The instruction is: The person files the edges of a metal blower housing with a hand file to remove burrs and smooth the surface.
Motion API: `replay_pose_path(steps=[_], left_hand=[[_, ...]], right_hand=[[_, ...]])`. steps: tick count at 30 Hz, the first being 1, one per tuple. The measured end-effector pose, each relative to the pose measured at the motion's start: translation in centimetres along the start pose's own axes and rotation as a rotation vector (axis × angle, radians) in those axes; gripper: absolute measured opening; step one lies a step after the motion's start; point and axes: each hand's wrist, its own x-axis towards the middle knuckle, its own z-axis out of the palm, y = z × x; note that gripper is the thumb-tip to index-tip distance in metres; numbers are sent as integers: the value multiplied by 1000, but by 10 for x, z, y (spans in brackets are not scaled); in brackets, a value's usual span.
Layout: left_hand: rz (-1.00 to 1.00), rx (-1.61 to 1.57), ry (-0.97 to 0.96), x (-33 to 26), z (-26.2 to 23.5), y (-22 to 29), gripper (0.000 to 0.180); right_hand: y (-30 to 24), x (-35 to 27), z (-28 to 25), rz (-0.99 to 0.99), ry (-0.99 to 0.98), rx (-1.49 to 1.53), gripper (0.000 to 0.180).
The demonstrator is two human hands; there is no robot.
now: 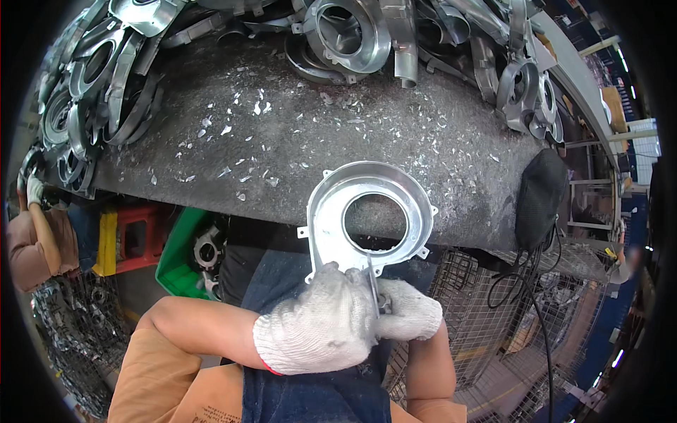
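Note:
A silvery cast-metal blower housing [419, 204], with a large round opening and small lugs around its rim, is held over the table's near edge. My left hand [317, 321], in a white knit glove, is closed on its lower end. Close beside it, my gloved right hand [412, 310] is closed round a thin, grey, blade-like metal piece [374, 285] that stands against the housing's lower edge. My fingers hide its lower part, so its exact kind is unclear.
Metal flakes [257, 108] litter the dark table mat [282, 155]. Similar housings [349, 35] are heaped along its far and left sides. A black cloth-like bundle [541, 197] with cables is at right, above wire cages [465, 317]. A green bin [176, 261] and another person's arm [46, 236] are at left.

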Motion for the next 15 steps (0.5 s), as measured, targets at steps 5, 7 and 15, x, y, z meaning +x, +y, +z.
replay_pose_path(steps=[5, 7, 15], left_hand=[[-55, -80, 39, -10, 6, 1, 56], [-71, -73, 22, -6, 6, 2, 56], [-132, -122, 11, 0, 10, 1, 60]], right_hand=[[1, 1, 29, -125, 433, -470, 27], [1, 2, 41, -170, 777, -678, 22], [-13, 0, 31, 10, 732, -549, 30]])
